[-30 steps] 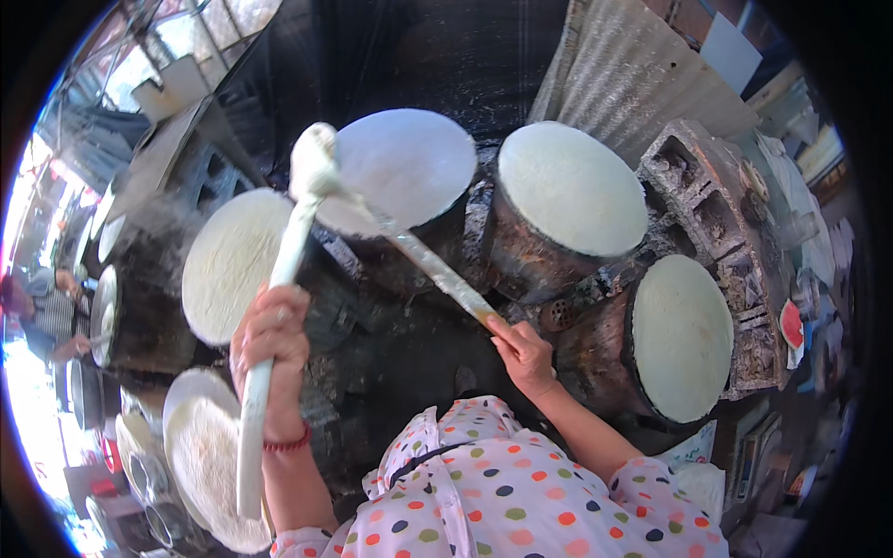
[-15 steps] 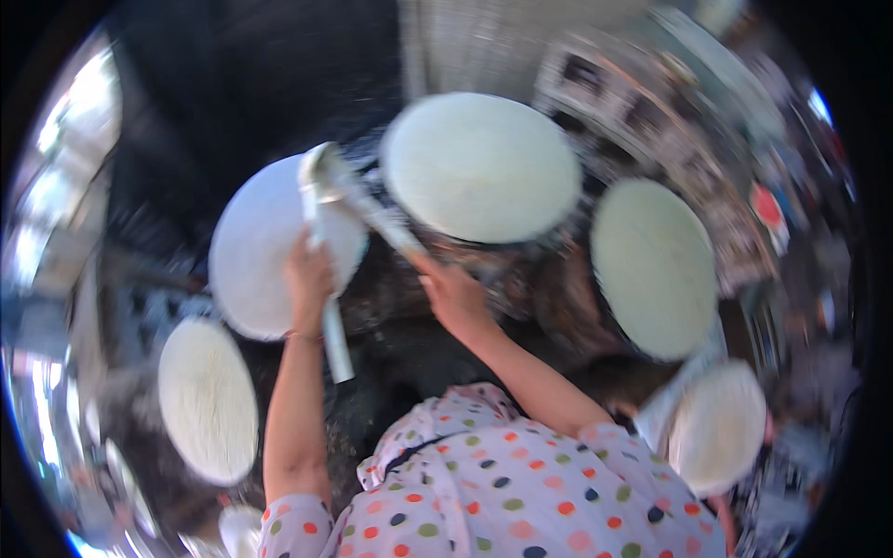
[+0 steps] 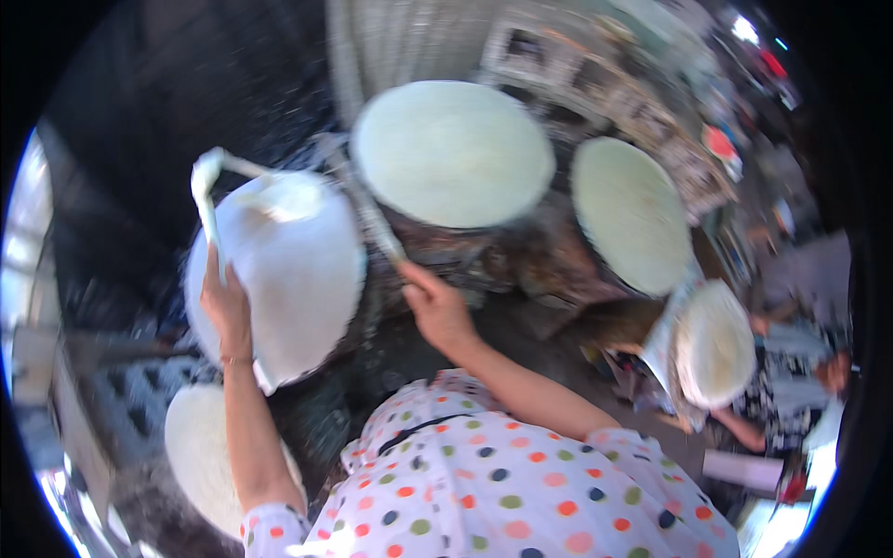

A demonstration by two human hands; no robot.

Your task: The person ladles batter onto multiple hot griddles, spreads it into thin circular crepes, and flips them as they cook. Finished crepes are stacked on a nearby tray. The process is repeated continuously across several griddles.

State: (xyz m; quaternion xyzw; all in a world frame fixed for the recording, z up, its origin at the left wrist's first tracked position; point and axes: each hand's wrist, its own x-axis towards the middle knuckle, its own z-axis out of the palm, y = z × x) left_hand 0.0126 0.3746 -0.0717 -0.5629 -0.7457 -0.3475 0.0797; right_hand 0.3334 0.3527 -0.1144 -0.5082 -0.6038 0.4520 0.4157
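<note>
— Right, where's the sheet now?

— Thin white sheet (image 3: 279, 279) is draped over the long stick (image 3: 212, 219) in my left hand (image 3: 223, 312), fist closed round it, just above the steaming drum. Soft, limp, translucent.

— And the other?

— Right hand (image 3: 437, 312) wrapped around a flat stick (image 3: 367, 209). I judge slow, level lifting avoids tearing.

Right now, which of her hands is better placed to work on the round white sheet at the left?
Probably the left. The left hand holds a long white tool whose end lies over that round white sheet. The right hand grips a thin stick angled toward the middle round sheet instead.
</note>
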